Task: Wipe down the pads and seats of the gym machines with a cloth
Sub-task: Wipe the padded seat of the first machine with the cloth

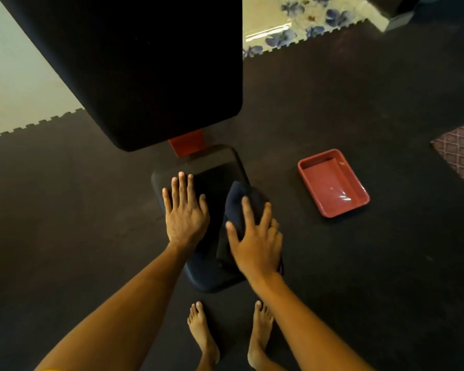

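Seat pad (217,172), black, rounded and vinyl-covered, sits low in the middle of the view, just below the large black tilted backrest pad (145,62) of the same gym machine, and it is the surface being wiped now. On its left part the left hand (185,215) lies flat, fingers straight and together, its grip wide and holding nothing; that looks like a brace, and it would serve best kept planted near the edge so the pad does not rock and the wiping side has free run. Just beside it, the dark navy bunched cloth (239,194) lies on the right part of the seat. The right hand (255,247) covers the cloth with fingers spread across it, a broad pressing grip rather than a pinch. To do this step well, I would judge that the cloth should be flattened out under the palm so more fabric meets the vinyl, then drawn in overlapping strokes from the far end toward the near end, including the rounded borders. Further right, well apart on the dark rubber floor mat (65,210), stands a red rectangular plastic tray (344,211) that seems to hold a little water for re-wetting the cloth.
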